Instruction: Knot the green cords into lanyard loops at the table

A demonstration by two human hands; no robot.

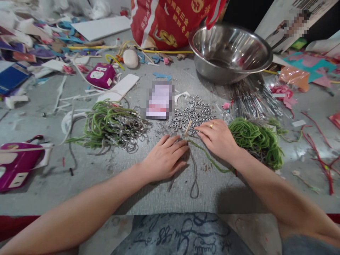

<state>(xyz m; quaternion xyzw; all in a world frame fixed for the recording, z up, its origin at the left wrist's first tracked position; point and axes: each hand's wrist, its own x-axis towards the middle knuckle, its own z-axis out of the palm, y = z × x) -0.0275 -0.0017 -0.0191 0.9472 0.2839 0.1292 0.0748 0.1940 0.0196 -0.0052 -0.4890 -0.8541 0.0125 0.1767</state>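
Note:
My left hand [168, 154] lies low on the tabletop, its fingers stretched out and the thumb apart. Its fingertips rest by a small wooden stick [188, 128] that stands tilted, where a green cord [209, 158] and a looped grey cord [195, 177] meet. My right hand [219, 136], with a ring on one finger, comes in from the other side. Its thumb and fingertips close on a dark grey strand beside the stick; the exact grip is small and partly hidden. Just beyond both hands spread many small metal nut-like rings [195, 109].
Bundles of green cord lie left [102, 122] and right [256, 141]. A phone [159, 102] is behind the rings. Farther back are a steel bowl [231, 53], silvery strands [255, 95] and a red bag [170, 24]. Purple boxes [101, 75] and scraps crowd the left.

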